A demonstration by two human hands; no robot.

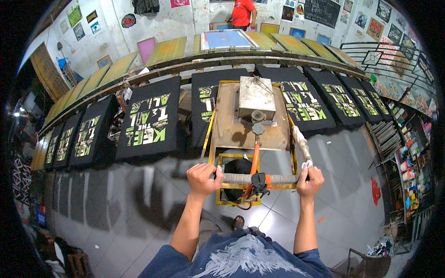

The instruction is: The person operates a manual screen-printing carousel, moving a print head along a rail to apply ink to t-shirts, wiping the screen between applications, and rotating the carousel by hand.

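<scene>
Both my left hand (204,178) and my right hand (309,180) are closed round the ends of a tape-wrapped crossbar (236,180) on a yellow wheeled frame (212,153). The frame carries a broad metal plate (230,134) topped by a boxy silver unit (256,92). An orange tube (255,155) with a grey knob (258,131) runs down the middle to a black clamp (260,183) on the bar. The plate reaches over part of a row of boards dressed in black T-shirts (171,92) with pale green prints, which stretches to both sides.
Screen-printing frames (164,51) lean along a long rail behind the boards. A person in a red shirt (241,13) stands by the back wall. A metal railing (394,60) and cluttered shelves (410,167) are at the right. A red cloth (375,192) lies on the tiled floor (123,194).
</scene>
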